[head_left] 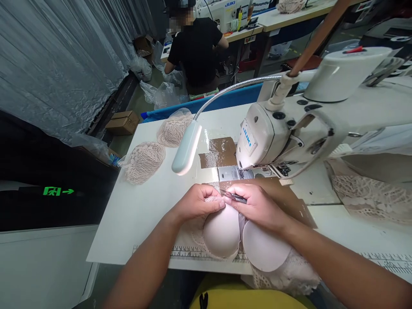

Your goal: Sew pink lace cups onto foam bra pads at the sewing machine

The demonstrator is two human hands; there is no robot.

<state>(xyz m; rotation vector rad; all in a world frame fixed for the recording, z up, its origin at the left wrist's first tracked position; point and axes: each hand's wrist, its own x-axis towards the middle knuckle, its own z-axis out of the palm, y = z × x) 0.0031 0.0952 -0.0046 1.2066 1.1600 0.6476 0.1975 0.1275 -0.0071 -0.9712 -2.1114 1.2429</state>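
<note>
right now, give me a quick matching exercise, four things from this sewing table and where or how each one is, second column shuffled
1. right hand
2. lamp
3. left hand
4. two lace cups

A. pinching the edge of the pale garment, no tool in it
B. lying on the left part of the white table
C. gripping a slim dark tool
D. at the end of a curved metal neck

Pairs: 1-C, 2-D, 3-A, 4-B
</note>
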